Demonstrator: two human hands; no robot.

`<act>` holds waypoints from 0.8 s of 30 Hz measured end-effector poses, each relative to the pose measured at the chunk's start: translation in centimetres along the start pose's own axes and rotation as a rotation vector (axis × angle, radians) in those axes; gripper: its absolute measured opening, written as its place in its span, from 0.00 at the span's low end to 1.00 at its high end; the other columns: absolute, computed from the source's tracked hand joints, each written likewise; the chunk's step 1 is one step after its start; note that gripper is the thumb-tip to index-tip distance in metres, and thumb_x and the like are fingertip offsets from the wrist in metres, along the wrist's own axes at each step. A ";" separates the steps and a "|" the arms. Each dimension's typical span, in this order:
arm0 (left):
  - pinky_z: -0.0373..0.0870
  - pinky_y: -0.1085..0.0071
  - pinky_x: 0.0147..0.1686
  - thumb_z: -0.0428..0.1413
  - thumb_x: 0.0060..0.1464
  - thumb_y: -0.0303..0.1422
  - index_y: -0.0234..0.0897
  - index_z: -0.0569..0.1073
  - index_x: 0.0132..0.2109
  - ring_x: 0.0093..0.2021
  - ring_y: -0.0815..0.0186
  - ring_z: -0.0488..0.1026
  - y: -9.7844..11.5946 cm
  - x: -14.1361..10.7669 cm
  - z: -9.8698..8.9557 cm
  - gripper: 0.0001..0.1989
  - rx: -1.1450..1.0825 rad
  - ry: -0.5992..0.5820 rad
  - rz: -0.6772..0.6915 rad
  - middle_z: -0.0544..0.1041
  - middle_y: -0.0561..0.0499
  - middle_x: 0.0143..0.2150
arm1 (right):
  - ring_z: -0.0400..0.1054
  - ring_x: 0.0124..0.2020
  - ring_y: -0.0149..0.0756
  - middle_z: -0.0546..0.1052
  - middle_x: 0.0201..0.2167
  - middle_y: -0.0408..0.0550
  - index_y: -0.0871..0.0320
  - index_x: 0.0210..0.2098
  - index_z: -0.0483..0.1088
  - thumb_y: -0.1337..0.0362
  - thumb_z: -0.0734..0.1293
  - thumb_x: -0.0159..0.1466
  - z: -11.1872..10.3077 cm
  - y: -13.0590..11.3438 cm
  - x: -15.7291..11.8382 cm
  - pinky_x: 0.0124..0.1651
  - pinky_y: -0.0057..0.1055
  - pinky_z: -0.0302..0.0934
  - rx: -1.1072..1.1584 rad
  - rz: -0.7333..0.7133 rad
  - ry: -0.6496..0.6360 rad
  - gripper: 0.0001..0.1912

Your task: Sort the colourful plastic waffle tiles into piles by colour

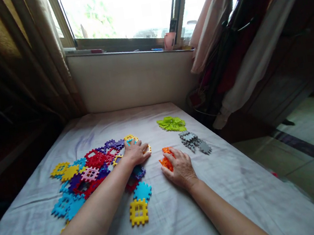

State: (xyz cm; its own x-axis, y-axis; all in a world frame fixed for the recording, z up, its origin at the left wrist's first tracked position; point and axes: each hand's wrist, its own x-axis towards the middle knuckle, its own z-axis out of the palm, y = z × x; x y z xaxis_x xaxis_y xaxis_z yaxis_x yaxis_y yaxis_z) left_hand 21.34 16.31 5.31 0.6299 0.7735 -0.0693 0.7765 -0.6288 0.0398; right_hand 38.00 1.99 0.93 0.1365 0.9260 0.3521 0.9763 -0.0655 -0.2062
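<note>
My left hand (135, 153) lies palm down over the right part of a mixed heap of plastic interlocking tiles, fingers spread. A pale yellow tile (149, 148) shows at its fingertips; whether they grip it I cannot tell. In the heap are red tiles (94, 159), a pink tile (89, 174), and blue tiles (62, 205). My right hand (181, 167) curls its fingers around a small group of orange tiles (167, 163) on the sheet. A light blue tile (142, 191) touches a yellow window tile (139, 212) nearer to me.
Lime green tiles (171, 124) form a pile at the back right, with grey tiles (193, 142) just nearer. All lie on a pale sheet-covered bed (172, 224). A low wall and window sill bound the far side; hanging clothes (234, 64) are on the right, a curtain (45, 51) on the left.
</note>
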 end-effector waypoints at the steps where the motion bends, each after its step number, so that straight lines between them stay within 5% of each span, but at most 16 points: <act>1: 0.46 0.28 0.61 0.48 0.61 0.51 0.51 0.70 0.61 0.67 0.41 0.58 -0.4 -0.4 0.0 0.25 0.003 0.008 0.003 0.69 0.42 0.64 | 0.59 0.62 0.50 0.69 0.63 0.54 0.50 0.56 0.73 0.54 0.67 0.63 0.2 0.0 0.6 0.63 0.49 0.50 0.006 -0.007 -0.001 0.23; 6: 0.49 0.33 0.63 0.50 0.62 0.45 0.45 0.73 0.56 0.66 0.48 0.62 -1.0 -3.3 1.0 0.19 0.006 0.121 0.009 0.70 0.43 0.64 | 0.61 0.61 0.48 0.70 0.61 0.52 0.50 0.52 0.75 0.55 0.66 0.63 1.5 -0.4 4.5 0.61 0.45 0.52 0.023 0.001 0.000 0.19; 13: 0.47 0.40 0.67 0.49 0.63 0.47 0.44 0.68 0.63 0.68 0.51 0.62 -2.9 -8.7 1.7 0.26 -0.013 0.338 0.038 0.69 0.44 0.67 | 0.60 0.60 0.47 0.69 0.62 0.52 0.51 0.54 0.72 0.56 0.64 0.63 4.3 -1.5 11.5 0.59 0.42 0.53 0.020 0.068 0.007 0.20; 18: 0.57 0.47 0.65 0.45 0.63 0.48 0.47 0.72 0.59 0.63 0.53 0.68 -11.4 -14.2 0.8 0.24 -0.013 0.581 -0.153 0.74 0.46 0.62 | 0.62 0.57 0.47 0.72 0.58 0.53 0.53 0.52 0.72 0.58 0.62 0.63 6.1 -2.2 16.0 0.57 0.42 0.53 0.048 0.103 -0.003 0.20; 24: 0.69 0.48 0.58 0.44 0.58 0.55 0.55 0.71 0.58 0.58 0.50 0.73 -21.7 -21.1 1.7 0.26 -0.193 0.678 -0.792 0.75 0.58 0.61 | 0.63 0.55 0.50 0.75 0.54 0.56 0.55 0.52 0.74 0.57 0.61 0.64 7.8 -3.1 20.8 0.54 0.43 0.54 0.047 0.102 -0.007 0.20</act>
State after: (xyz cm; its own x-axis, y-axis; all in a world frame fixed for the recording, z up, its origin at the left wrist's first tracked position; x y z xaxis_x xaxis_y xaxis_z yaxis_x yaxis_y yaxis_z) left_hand -8.80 13.53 4.19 -0.2277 0.8768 0.4235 0.9202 0.0515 0.3881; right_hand 36.51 24.35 1.79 0.2332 0.9181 0.3204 0.9484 -0.1420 -0.2835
